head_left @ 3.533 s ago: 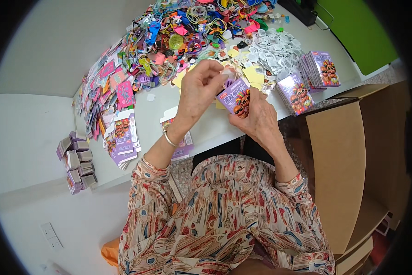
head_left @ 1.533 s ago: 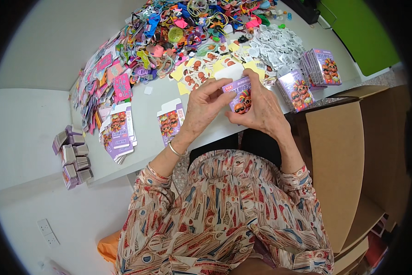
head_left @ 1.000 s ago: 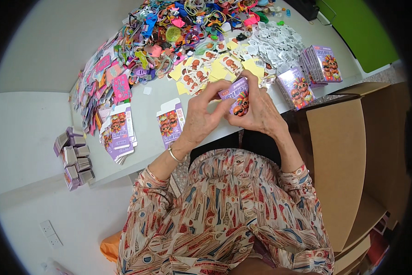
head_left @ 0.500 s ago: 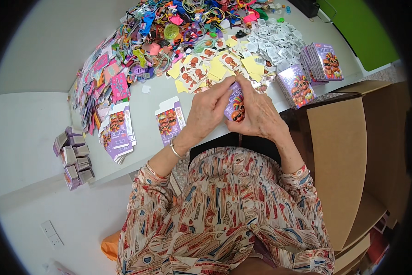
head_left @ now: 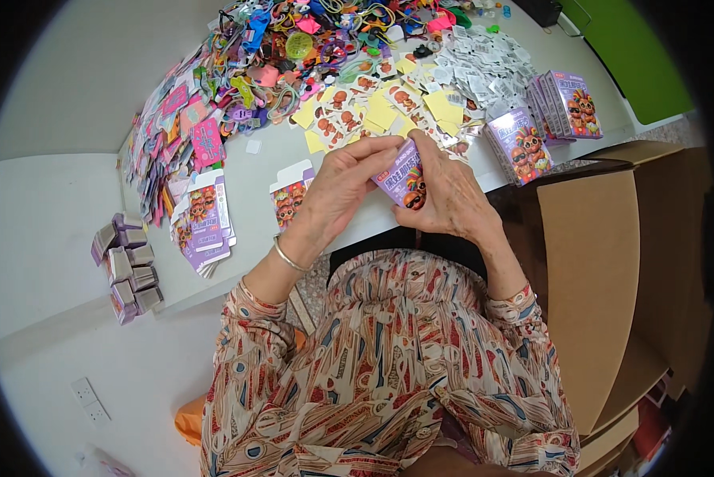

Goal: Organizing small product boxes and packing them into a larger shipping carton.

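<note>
A small purple cardboard box (head_left: 409,181) with cartoon faces on its front is held at the table's near edge. Around its right side and lower edge wraps my right hand (head_left: 455,195), closed on it. My left hand (head_left: 337,189), with a bracelet at the wrist, has its fingers and thumb pressed together at the box's upper left corner. The fingertips there hide part of the top end. Partly behind my left forearm lies another purple box (head_left: 288,205) with a raised white flap. Flat, unfilled-looking purple cartons (head_left: 203,219) overlap in a stack farther left.
Finished-looking purple boxes (head_left: 519,149) stand at the right edge, beside several more (head_left: 576,107). Yellow-backed stickers (head_left: 381,111), white packets (head_left: 484,67), colourful trinkets (head_left: 317,48) and pink cards (head_left: 206,145) heap across the back. An open brown carton (head_left: 587,294) stands at right; grey-purple bundles (head_left: 130,270) at left.
My left hand has shifted slightly left and turned, uncovering more of the held box's front. The box has tilted a little. My left forearm now covers more of the box lying behind it.
</note>
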Demonstrator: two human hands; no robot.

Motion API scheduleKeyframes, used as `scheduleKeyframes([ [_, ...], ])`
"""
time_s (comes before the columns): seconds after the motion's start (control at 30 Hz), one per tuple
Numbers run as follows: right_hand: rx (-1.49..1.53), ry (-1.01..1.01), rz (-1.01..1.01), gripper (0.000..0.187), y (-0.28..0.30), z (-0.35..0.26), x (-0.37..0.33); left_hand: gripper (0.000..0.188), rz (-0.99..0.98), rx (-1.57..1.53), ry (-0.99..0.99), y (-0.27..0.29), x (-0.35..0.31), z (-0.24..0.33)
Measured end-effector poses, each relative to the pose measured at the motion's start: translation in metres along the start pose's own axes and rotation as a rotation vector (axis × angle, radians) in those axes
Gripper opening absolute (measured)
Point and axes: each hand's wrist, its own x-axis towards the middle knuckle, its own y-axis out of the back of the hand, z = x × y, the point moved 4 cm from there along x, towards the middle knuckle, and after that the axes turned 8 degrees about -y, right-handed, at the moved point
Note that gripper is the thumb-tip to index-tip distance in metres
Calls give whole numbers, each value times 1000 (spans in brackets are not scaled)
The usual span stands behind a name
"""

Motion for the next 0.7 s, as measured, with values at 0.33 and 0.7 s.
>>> scheduleKeyframes([
  [0.33, 36, -65, -86, 90, -3, 0, 0, 31, 45, 415, -321, -5, -4, -7],
  [0.7, 74, -29, -56, 87, -6, -2, -2, 26, 151, 689, -488, -4, -7, -4],
])
